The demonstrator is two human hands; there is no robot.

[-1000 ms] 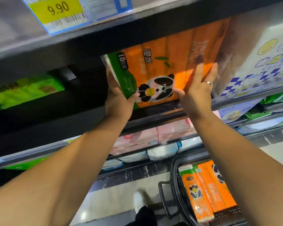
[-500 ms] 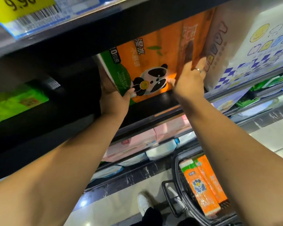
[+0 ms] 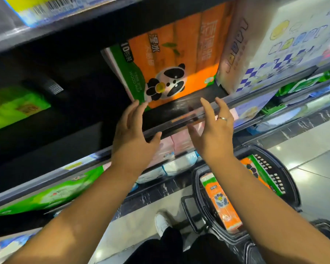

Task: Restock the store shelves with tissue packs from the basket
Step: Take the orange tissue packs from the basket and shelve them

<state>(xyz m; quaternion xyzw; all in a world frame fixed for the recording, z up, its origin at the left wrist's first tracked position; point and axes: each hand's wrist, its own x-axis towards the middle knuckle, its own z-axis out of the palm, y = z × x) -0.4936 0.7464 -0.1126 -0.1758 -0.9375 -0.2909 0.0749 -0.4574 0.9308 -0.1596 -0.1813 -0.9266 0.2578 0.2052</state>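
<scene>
Since half a second ago: both your hands have let go of the orange panda tissue pack (image 3: 179,60) and are back at the shelf's (image 3: 179,109) front edge.
- Left hand (image 3: 133,134): fingers straight, tips at the pack's green corner, gripping nothing.
- Right hand (image 3: 213,134): spread, empty.
- The pack is glossy and rectangular, and stands against the white pack (image 3: 274,44).
- The black perforated basket (image 3: 291,187) below holds two more orange packs (image 3: 222,206).

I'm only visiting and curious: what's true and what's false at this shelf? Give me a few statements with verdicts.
1. The orange panda pack stands on the shelf. True.
2. The right hand grips that pack. False: it is open, clear of the pack.
3. The basket is empty. False: orange packs lie in it.
4. A ring sits on the right hand. True.
5. A white checkered pack stands beside the orange panda pack. True.
</scene>
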